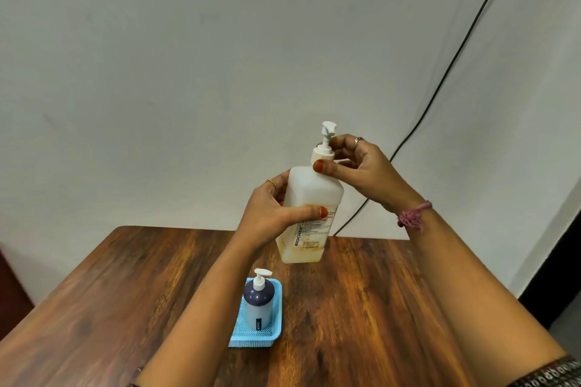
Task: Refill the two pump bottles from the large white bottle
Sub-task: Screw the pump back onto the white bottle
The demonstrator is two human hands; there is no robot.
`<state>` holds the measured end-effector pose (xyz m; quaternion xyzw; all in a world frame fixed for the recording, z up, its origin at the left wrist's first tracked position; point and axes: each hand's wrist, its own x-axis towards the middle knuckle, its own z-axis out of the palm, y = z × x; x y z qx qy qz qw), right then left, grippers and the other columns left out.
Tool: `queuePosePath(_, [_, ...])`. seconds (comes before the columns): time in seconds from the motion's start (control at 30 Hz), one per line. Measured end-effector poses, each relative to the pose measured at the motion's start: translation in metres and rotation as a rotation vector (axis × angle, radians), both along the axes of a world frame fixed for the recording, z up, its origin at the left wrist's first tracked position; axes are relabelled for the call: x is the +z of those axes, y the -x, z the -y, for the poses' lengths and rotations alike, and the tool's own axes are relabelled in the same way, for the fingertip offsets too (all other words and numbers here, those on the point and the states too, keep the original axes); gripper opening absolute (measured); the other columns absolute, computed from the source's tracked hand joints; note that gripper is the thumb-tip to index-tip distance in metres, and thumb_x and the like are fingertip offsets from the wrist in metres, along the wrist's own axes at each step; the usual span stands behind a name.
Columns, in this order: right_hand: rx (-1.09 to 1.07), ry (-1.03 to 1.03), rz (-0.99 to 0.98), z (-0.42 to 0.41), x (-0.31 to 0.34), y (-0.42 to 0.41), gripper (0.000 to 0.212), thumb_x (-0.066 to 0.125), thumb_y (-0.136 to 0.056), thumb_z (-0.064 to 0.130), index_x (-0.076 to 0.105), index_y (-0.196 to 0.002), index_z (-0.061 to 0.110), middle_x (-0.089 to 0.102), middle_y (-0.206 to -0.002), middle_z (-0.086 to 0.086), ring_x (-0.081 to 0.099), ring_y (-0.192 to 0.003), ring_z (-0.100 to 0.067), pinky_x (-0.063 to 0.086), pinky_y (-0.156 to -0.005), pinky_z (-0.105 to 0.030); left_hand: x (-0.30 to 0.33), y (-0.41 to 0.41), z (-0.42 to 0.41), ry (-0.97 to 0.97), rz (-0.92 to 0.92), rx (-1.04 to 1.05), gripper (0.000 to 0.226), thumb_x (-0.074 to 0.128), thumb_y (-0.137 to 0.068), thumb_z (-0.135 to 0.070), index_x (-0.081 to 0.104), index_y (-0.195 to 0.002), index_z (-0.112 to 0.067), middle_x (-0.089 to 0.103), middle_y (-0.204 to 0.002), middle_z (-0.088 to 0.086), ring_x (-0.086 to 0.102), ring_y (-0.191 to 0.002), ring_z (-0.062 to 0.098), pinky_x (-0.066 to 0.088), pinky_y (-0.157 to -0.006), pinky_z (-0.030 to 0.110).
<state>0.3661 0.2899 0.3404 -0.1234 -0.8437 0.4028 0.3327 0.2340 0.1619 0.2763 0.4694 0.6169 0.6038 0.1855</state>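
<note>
A large white bottle [309,198] with a printed label and a white pump top [325,141] is held in the air above the wooden table. My left hand [273,214] grips its body from the left side. My right hand [361,166] has its fingers closed around the collar of the pump top. Below, a small dark blue pump bottle [258,302] with a white pump stands upright in a light blue tray [276,334] on the table. Only this one small pump bottle is in view.
The brown wooden table [361,308] reaches back to a grey wall. A black cable [440,82] hangs down the wall on the right and drops behind the table's far edge.
</note>
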Motion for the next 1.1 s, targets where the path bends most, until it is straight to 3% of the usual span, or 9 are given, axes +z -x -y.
queuePosePath(0.17, [0.121,0.102,0.006,-0.005,0.005,-0.007,0.044,0.066,-0.079,0.035,0.059,-0.121,0.025,0.066,-0.12,0.002,0.059,-0.116,-0.01,0.045,-0.102,-0.037,-0.001,-0.001,-0.001,0.001,0.022,-0.006,0.073,0.086,-0.064,-0.03,0.054,-0.13,-0.025,0.068,-0.112,-0.007,0.067,-0.099,0.012,0.058,-0.081,0.031])
queuePosePath(0.27, [0.108,0.14,-0.044,-0.002,0.001,-0.003,0.036,0.069,-0.079,0.027,0.064,-0.114,0.019,0.069,-0.113,-0.001,0.063,-0.109,-0.012,0.05,-0.095,-0.032,-0.002,-0.001,-0.003,-0.005,0.034,0.003,0.073,0.087,-0.062,-0.03,0.055,-0.128,-0.026,0.068,-0.111,-0.008,0.067,-0.098,0.01,0.059,-0.08,0.031])
queuePosePath(0.37, [-0.032,0.155,-0.103,0.001,-0.005,0.004,0.037,0.076,-0.069,0.034,0.064,-0.101,0.019,0.069,-0.101,0.0,0.065,-0.094,-0.011,0.053,-0.084,-0.027,-0.004,-0.001,-0.004,-0.005,0.034,0.011,0.072,0.087,-0.062,-0.028,0.056,-0.127,-0.026,0.069,-0.109,-0.008,0.067,-0.096,0.009,0.059,-0.08,0.032])
queuePosePath(0.47, [0.0,0.214,-0.049,-0.002,-0.006,0.003,0.045,0.074,-0.067,0.039,0.059,-0.106,0.022,0.067,-0.104,0.002,0.064,-0.1,-0.011,0.052,-0.084,-0.025,-0.004,0.0,-0.004,-0.007,0.044,0.01,0.072,0.088,-0.062,-0.028,0.057,-0.127,-0.026,0.069,-0.109,-0.007,0.067,-0.096,0.008,0.059,-0.08,0.031])
queuePosePath(0.6, [0.172,0.338,-0.045,-0.006,-0.002,-0.002,0.036,0.062,-0.086,0.012,0.058,-0.122,0.012,0.068,-0.116,-0.002,0.063,-0.108,-0.011,0.05,-0.086,-0.019,-0.004,0.002,-0.005,-0.003,0.061,0.002,0.072,0.088,-0.062,-0.028,0.057,-0.127,-0.024,0.069,-0.111,-0.005,0.068,-0.097,0.011,0.059,-0.081,0.035])
queuePosePath(0.83, [0.155,0.344,-0.106,-0.009,-0.004,0.003,0.035,0.061,-0.088,0.005,0.058,-0.122,0.002,0.068,-0.116,-0.009,0.064,-0.108,-0.017,0.051,-0.085,-0.021,-0.006,0.003,-0.005,0.001,0.073,0.007,0.072,0.087,-0.062,-0.03,0.057,-0.127,-0.024,0.069,-0.111,-0.005,0.068,-0.098,0.013,0.059,-0.082,0.037])
queuePosePath(1.1, [0.154,0.336,-0.156,-0.006,-0.002,0.004,0.03,0.065,-0.083,0.006,0.063,-0.112,0.011,0.071,-0.108,-0.002,0.066,-0.105,-0.015,0.052,-0.085,-0.022,-0.003,0.002,-0.006,-0.014,0.081,0.019,0.068,0.086,-0.063,-0.029,0.057,-0.125,-0.026,0.069,-0.11,-0.007,0.068,-0.096,0.011,0.059,-0.08,0.034])
